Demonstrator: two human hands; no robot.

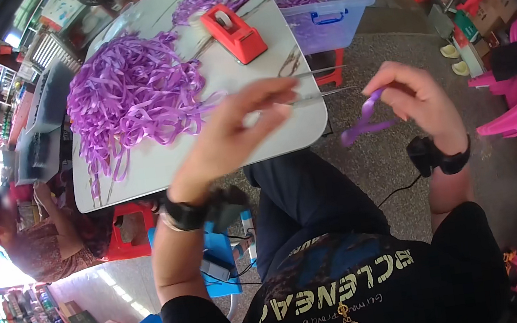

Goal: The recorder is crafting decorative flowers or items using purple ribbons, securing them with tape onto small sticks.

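My left hand (234, 128) is closed around a thin metal two-pronged tool (331, 92). Its two slim prongs stand apart and point right, past the table's corner; the rest is hidden in the fingers. To the right of the prongs, my right hand (416, 95) pinches a purple ribbon (365, 124), which hangs in a loop above the floor. Both hands are a little blurred. Behind my left hand, a large tangled heap of purple ribbons (131, 90) covers much of the white marbled table (262, 136). A red tape dispenser (239, 38) stands beyond it.
A smaller ribbon pile (202, 2) lies at the table's far side. A clear plastic bin (345, 26) holding ribbons stands beyond its right edge. Pink chairs (516, 82) are at the right. Another person (40, 236) sits at the left. A blue stool (219, 258) is beside my legs.
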